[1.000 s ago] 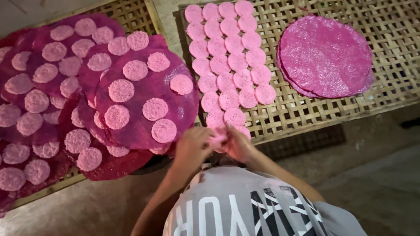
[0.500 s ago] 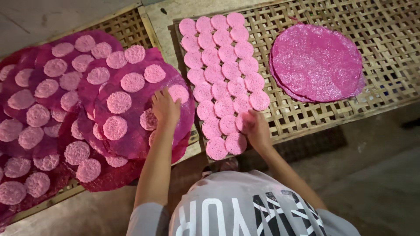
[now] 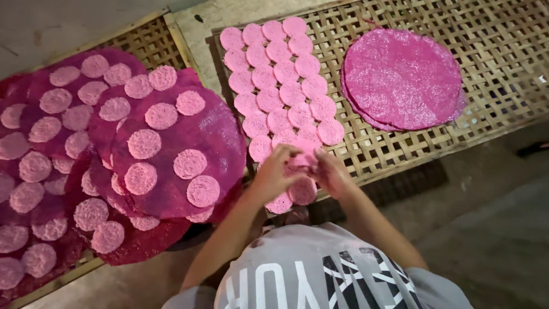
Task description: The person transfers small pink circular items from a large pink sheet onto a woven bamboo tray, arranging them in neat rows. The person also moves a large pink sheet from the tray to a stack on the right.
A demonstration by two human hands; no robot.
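Both the left hand [image 3: 273,171] and right hand [image 3: 331,171] pinch one thin pale-pink round wafer [image 3: 301,161] together; squeezing could crack it, or nudge the laid rows of pink wafers [image 3: 280,86] just beyond.

Small pale-pink lacy round disc [image 3: 303,160], held flat over the woven rack's near edge.

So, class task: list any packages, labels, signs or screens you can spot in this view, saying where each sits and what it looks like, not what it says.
No packages, labels, signs or screens are in view.
Only print: large white and black block letters on the person's grey shirt, bottom centre.
Elsewhere: small pink discs on a woven bamboo tray, unmarked.
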